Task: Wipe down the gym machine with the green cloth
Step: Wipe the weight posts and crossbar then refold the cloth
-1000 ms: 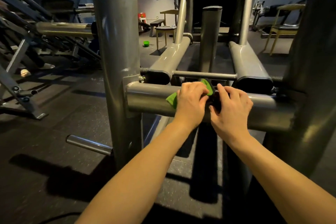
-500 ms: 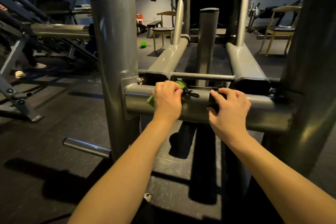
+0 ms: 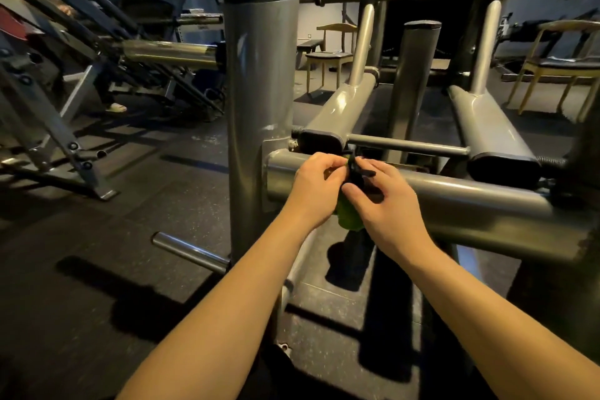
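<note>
Cloth look: bright green cloth (image 3: 348, 216), soft and bunched into a crumpled wad, mostly covered; lower lobe hanging out beneath the hands, a thin sliver showing above the fingers.
Cloth place: between the two hands, in front of the thick grey horizontal steel tube (image 3: 470, 201), near its joint with the upright grey round post (image 3: 259, 91).
Left hand (image 3: 316, 187): fingers curled inward, clasping the top of the cloth; thumb hidden against the wad.
Right hand (image 3: 389, 201): thumb laid across a small black strap-like piece (image 3: 357, 172), other fingers curled behind it, pinching; whether also gripping the cloth, cannot tell.
Black piece: caught between both hands, just above the hanging cloth, one end poking rightward.
Hand pose: backs toward the camera, fingertips meeting at the middle.
Forearms: bare, reaching up from the bottom edge, converging at the tube.
Surroundings: dark speckled rubber floor (image 3: 97, 269); short chrome peg (image 3: 191, 252) low on the post; pale wooden chair (image 3: 331, 55) further back.
</note>
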